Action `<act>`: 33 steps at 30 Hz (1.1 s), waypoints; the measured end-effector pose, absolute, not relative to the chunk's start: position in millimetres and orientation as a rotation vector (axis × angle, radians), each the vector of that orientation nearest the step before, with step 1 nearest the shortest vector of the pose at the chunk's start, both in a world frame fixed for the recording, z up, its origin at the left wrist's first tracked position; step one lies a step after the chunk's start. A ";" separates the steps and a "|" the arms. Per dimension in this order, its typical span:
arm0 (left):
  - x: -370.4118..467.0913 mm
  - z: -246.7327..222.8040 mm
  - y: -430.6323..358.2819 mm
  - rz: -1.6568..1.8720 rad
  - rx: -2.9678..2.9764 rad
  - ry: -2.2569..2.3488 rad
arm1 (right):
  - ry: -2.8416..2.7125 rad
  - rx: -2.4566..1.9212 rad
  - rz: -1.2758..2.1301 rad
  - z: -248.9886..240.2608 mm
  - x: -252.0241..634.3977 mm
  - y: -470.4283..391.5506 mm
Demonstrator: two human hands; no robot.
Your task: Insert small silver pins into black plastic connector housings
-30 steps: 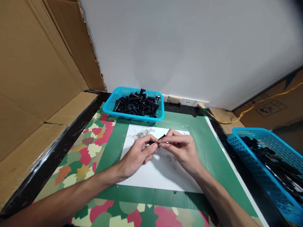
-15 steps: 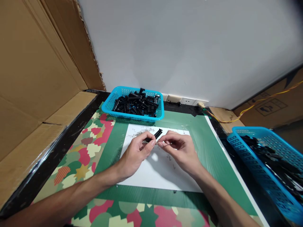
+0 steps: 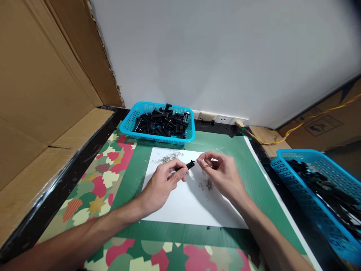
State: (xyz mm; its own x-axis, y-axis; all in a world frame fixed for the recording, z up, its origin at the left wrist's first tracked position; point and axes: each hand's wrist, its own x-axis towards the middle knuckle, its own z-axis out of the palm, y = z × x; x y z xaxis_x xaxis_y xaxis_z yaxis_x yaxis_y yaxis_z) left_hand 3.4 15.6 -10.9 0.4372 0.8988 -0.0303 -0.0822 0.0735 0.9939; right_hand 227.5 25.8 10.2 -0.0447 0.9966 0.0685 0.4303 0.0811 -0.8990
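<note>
Between the thumb and fingers of my left hand (image 3: 166, 178) is a small black plastic part (image 3: 191, 164), its notched end pointing right. My right hand (image 3: 221, 173) is pinched just right of that end, apart from it; whatever sits between its fingertips is too small to name. Both hands are over a white sheet (image 3: 175, 207). A heap of tiny metal pieces, perhaps springs, (image 3: 170, 156) lies on the sheet behind my left hand. Another small heap of them (image 3: 208, 184) lies below my right hand, partly hidden by it.
A blue basket (image 3: 158, 139) full of black plastic parts stands at the back. Another blue basket (image 3: 293, 180), holding longer black pieces, is at the right. Cardboard (image 3: 47, 94) walls the left side. Sockets (image 3: 222, 119) and a yellow cable (image 3: 270, 143) lie along the back wall.
My right hand has moved right, away from the black part. My left hand has turned the part so that its end is lower and points more to the right.
</note>
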 end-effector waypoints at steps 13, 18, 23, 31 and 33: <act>5.0 -16.0 17.3 0.797 1.264 0.918 | -1.733 -1.626 0.937 -2.3 221.6 31.1; 5.4 -17.6 15.8 0.793 1.273 0.933 | -1.700 -1.636 0.972 -1.7 218.6 30.5; 5.3 -17.4 15.4 0.775 1.278 0.937 | -1.742 -1.655 0.942 -2.3 216.7 27.4; 5.2 -16.2 15.3 0.758 1.262 0.946 | -1.814 -1.705 0.755 -3.6 213.2 27.2; 5.2 -16.0 15.4 0.751 1.264 0.948 | -1.816 -1.711 0.748 -4.0 212.9 26.4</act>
State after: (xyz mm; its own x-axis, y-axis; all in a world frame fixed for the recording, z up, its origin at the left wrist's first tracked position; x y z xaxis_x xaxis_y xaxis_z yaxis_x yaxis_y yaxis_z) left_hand 5.2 15.4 -16.0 0.4375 0.8834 -0.1678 0.0388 0.1679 0.9850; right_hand 212.9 26.4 -4.0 -0.0570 0.9984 0.0064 0.7045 0.0448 -0.7083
